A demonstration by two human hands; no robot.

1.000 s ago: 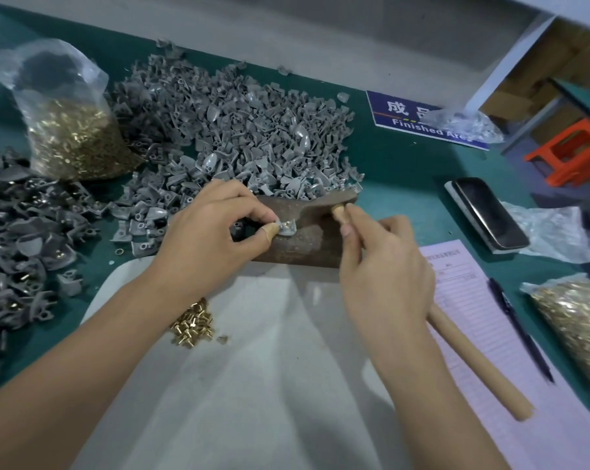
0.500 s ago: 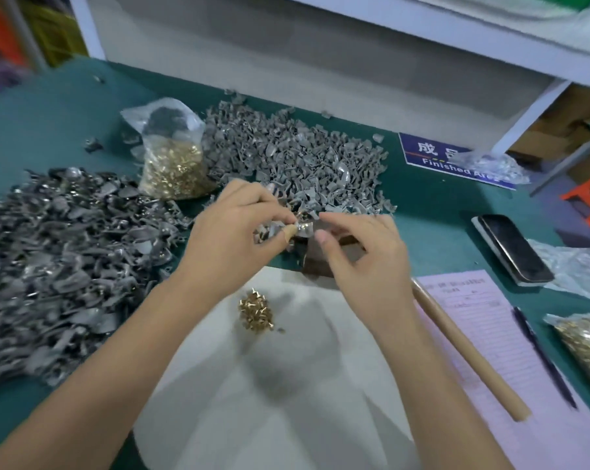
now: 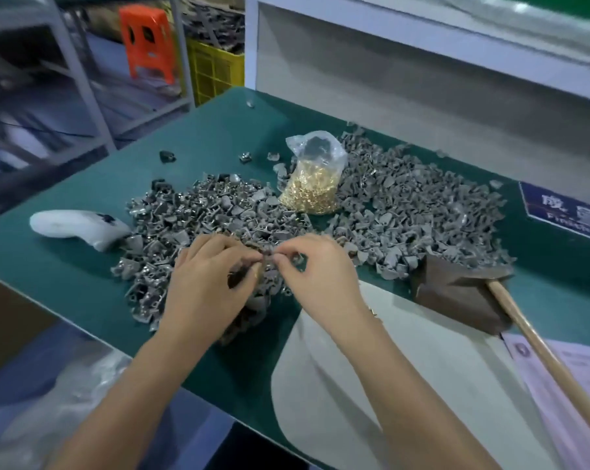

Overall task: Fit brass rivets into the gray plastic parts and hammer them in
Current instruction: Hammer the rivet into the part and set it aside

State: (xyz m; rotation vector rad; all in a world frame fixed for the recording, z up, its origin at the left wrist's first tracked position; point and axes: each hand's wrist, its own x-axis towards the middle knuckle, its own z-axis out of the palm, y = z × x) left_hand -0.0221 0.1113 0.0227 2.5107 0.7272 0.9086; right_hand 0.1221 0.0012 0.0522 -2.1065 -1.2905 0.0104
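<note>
Gray plastic parts lie in two heaps on the green table (image 3: 83,266): a left pile (image 3: 191,218) at the middle of the frame and a right pile (image 3: 415,205) spreading toward the upper right. Between the heaps stands a clear bag of brass rivets (image 3: 312,184), upright and partly full. Both hands meet over the near edge of the left pile. The left hand (image 3: 212,283) has its fingers curled and its fingertips pinch a small gray part (image 3: 269,262); the right hand (image 3: 320,266) pinches the same spot from the other side, thumb and forefinger together. Blur hides whether a rivet sits between them. At the right, a dark brown block (image 3: 456,293) rests on the table with a wooden handle (image 3: 551,361) running from it toward the lower right corner. A white cloth (image 3: 354,385) lies under the right forearm
</note>
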